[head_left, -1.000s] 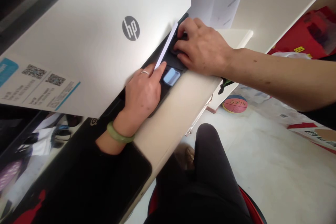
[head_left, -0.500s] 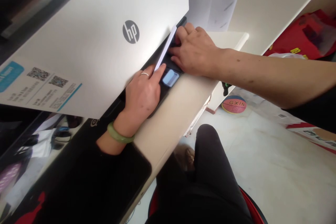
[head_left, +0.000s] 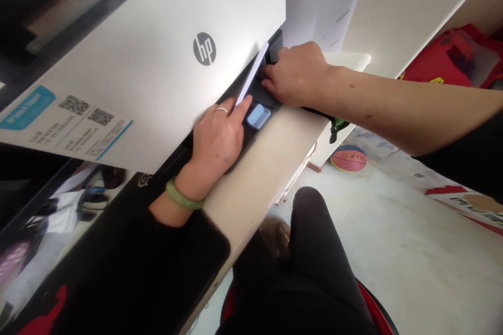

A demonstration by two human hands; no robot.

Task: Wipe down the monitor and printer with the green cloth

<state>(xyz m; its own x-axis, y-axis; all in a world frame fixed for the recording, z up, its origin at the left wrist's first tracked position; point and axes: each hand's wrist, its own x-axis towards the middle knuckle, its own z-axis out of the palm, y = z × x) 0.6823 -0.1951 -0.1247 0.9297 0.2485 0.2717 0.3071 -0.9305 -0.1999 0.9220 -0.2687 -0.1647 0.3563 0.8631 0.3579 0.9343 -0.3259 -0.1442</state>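
As our right hand [head_left: 294, 74] has eased back along the HP printer's black edge [head_left: 267, 98], its grip hidden, our flat, open left hand [head_left: 217, 141] rests just beside the white sheet [head_left: 251, 73] sticking out there.

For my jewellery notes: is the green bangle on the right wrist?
No, the green bangle circles the left wrist; the right wrist is bare.

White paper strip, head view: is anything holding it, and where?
Cannot tell: the strip ends by the left hand, the right hand lies beside it; no clear grip.
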